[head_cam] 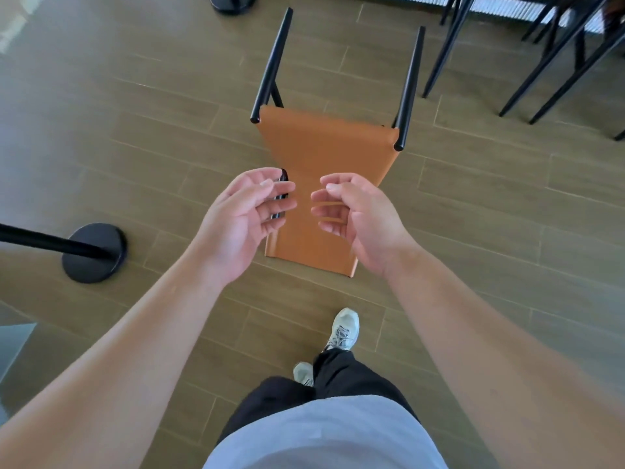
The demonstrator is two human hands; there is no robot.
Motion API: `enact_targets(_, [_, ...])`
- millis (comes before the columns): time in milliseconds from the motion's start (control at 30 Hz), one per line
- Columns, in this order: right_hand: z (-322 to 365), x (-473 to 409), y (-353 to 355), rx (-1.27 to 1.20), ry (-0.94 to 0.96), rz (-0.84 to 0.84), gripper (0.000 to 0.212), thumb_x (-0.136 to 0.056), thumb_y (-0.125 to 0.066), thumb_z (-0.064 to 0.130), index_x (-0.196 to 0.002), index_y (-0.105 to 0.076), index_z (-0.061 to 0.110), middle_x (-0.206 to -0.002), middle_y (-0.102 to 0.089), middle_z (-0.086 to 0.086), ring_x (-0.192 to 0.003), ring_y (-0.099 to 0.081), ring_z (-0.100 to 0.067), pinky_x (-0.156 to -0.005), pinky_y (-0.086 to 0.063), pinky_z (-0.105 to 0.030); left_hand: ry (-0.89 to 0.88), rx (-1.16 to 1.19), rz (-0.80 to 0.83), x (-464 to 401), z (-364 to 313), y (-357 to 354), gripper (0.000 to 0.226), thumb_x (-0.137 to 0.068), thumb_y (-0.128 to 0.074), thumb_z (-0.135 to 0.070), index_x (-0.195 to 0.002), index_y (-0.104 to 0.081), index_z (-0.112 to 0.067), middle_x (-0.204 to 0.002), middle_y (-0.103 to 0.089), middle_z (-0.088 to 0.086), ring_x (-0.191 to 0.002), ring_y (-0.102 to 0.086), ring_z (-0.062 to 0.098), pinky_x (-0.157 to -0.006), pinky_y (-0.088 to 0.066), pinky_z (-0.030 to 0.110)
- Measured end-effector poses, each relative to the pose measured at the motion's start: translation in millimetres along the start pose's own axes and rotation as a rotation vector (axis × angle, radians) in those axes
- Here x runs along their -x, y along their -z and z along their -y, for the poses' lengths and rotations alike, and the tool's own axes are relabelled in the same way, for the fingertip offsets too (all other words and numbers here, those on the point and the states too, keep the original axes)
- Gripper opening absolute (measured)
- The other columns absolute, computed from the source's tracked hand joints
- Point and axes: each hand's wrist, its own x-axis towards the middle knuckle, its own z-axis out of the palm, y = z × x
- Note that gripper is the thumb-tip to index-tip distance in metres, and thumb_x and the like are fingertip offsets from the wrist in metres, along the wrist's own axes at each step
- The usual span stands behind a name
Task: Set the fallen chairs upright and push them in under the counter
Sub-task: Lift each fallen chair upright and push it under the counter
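Observation:
An orange chair (324, 150) with black metal legs lies fallen on its back on the wooden floor, its legs pointing away from me toward the counter side. My left hand (243, 218) hovers above the left edge of the chair's back, fingers loosely curled and holding nothing. My right hand (351, 214) hovers above the right part of the back, fingers also relaxed and curled. Neither hand touches the chair. The chair's black frame shows between my left fingers.
A black post with a round base (94, 253) stands at the left. Another round base (233, 3) sits at the top. Black legs of other chairs (541, 55) crowd the top right. My feet in white shoes (343, 330) stand just behind the chair.

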Motion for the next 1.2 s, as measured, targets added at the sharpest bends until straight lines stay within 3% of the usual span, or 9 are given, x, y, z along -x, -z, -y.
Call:
enact_targets(433, [7, -57, 13, -0.042, 0.025, -0.132, 0.019, -0.092, -0.049, 0.020, -0.104, -0.065, 0.022, -0.089, -0.074, 0.004, -0.082, -0.068, -0.014, -0.070, -0.052, -0.030, 0.060, -0.090, 0.127, -79, -14, 0, 0.033, -0.089, -0.054, -0.026, -0.122, -0.057, -0.023, -0.116, -0.069, 0.003, -0.105, -0.066, 0.021, -0.092, -0.044, 0.039])
enact_targets(600, [-7, -70, 9, -0.030, 0.023, -0.281, 0.022, -0.096, -0.046, 0.015, -0.101, -0.066, 0.023, -0.093, -0.075, 0.003, -0.083, -0.070, -0.013, -0.071, -0.052, -0.029, 0.108, -0.122, 0.217, -112, -4, 17, 0.038, -0.085, -0.054, -0.028, -0.123, -0.054, -0.023, -0.115, -0.069, 0.002, -0.106, -0.065, 0.021, -0.096, -0.042, 0.042])
enact_targets(767, [-33, -92, -2, -0.084, 0.027, -0.409, 0.020, -0.093, -0.049, 0.017, -0.097, -0.067, 0.023, -0.092, -0.074, 0.003, -0.080, -0.070, -0.013, -0.068, -0.052, -0.029, 0.170, -0.129, 0.308, -150, 16, 46, 0.033, -0.087, -0.053, -0.030, -0.119, -0.057, -0.022, -0.110, -0.070, 0.001, -0.102, -0.065, 0.020, -0.088, -0.043, 0.037])
enact_targets(1000, [-118, -176, -4, -0.021, -0.018, -0.468, 0.023, -0.094, -0.047, 0.012, -0.099, -0.067, 0.023, -0.093, -0.074, 0.002, -0.085, -0.071, -0.016, -0.067, -0.052, -0.026, 0.202, -0.199, 0.290, -228, 95, 96, 0.030, -0.087, -0.053, -0.030, -0.115, -0.058, -0.021, -0.106, -0.071, 0.000, -0.099, -0.067, 0.019, -0.084, -0.044, 0.035])
enact_targets(1200, [-258, -264, 49, 0.084, -0.108, -0.486, 0.022, -0.096, -0.048, 0.014, -0.098, -0.067, 0.024, -0.096, -0.074, 0.000, -0.082, -0.072, -0.014, -0.066, -0.053, -0.025, 0.248, -0.257, 0.203, -302, 244, 141, 0.028, -0.087, -0.054, -0.028, -0.114, -0.059, -0.021, -0.106, -0.070, 0.000, -0.098, -0.069, 0.019, -0.080, -0.048, 0.033])
